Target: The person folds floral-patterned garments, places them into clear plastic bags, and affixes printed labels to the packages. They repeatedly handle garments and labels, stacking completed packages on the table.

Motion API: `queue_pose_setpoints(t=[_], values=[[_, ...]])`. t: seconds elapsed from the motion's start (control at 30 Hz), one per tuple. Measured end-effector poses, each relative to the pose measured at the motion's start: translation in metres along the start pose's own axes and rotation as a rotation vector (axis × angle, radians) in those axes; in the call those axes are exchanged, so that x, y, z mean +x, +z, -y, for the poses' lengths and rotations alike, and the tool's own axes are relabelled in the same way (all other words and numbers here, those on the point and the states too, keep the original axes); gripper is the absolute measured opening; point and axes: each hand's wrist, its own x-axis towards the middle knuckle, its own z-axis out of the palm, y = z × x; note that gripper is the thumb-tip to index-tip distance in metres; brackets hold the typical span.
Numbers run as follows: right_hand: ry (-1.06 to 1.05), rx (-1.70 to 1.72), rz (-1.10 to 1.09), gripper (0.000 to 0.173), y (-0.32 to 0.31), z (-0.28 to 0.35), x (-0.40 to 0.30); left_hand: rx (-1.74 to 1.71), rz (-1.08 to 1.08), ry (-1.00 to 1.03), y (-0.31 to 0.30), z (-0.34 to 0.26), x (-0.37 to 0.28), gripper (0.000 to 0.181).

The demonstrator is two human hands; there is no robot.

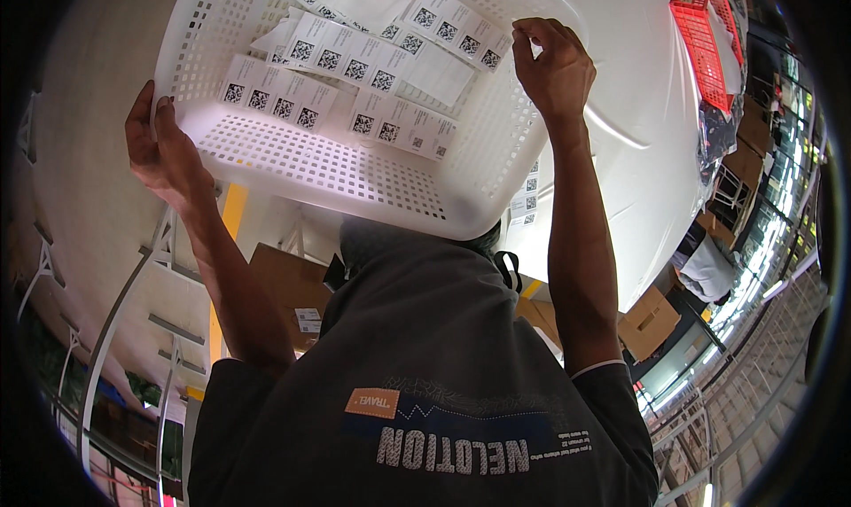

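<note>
A white perforated plastic basket [319,191] lies tilted before me. Inside it are several strips of white labels [356,55] printed with square codes, some of them overlapping. My left hand [166,151] grips the basket's rim at the left, fingers outside the wall and thumb at the edge. Over the right wall is my right hand [555,65], thumb and forefinger curled towards each other beside the end of an upper label strip [459,28]. Whether these fingers pinch the strip or only hover near it cannot be told.
White sheeting [638,194] spreads at the right, with another label strip [524,201] beside the basket. A red plastic basket [705,48] stands at the upper right. Cardboard boxes [648,322] sit beyond my right arm. Another person [706,268] is at the far right.
</note>
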Motion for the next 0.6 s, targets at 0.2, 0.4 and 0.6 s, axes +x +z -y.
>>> queue_pose_setpoints(t=[0.2,0.4,0.6], values=[[0.047,-0.046,0.102,0.011,0.01,-0.007,-0.001,0.036,-0.031,-0.017,0.003,-0.006,-0.002,0.032],[-0.055,0.327,0.255,0.021,0.008,0.101,0.043,0.137,-0.031,-0.01,0.002,-0.008,-0.003,0.033],[0.059,0.255,0.546,0.05,0.031,0.139,0.024,0.132,-0.01,-0.002,0.001,-0.009,-0.003,0.034]])
